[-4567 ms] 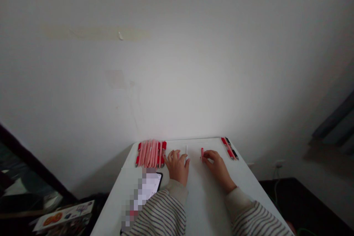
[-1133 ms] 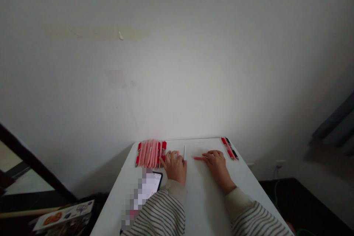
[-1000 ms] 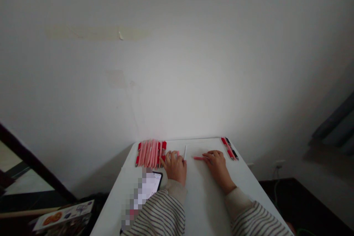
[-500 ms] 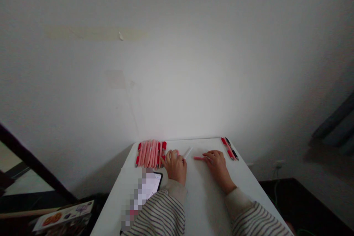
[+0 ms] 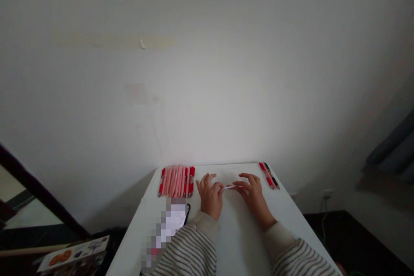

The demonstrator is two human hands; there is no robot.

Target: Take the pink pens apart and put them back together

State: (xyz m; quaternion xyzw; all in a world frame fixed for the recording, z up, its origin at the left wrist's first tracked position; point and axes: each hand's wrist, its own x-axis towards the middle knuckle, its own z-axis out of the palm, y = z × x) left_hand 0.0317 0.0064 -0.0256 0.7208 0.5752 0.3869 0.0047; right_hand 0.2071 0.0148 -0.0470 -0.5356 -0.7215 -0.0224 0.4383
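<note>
Between the fingertips of my left hand (image 5: 211,198) is one end of a thin white pen refill (image 5: 228,187); its other fingers are raised and spread. The refill lies level and points to my right hand (image 5: 252,194), where its far end meets the fingertips. A pink pen barrel (image 5: 242,185) is pinched in that right hand, mostly hidden by the fingers. Whether the refill's tip is inside the barrel, I cannot tell. Both hands are low over the white table (image 5: 231,241).
A row of several pink and red pens (image 5: 176,181) lies at the table's back left corner. Red, pink and black pens (image 5: 269,176) lie at the back right. A phone (image 5: 174,220), partly blurred out, is beside my left sleeve. Behind the table stands a wall (image 5: 226,95).
The white refill has swung from a slant to level, and its end now reaches my right fingertips. My left hand has moved slightly right, closing the gap between the hands.
</note>
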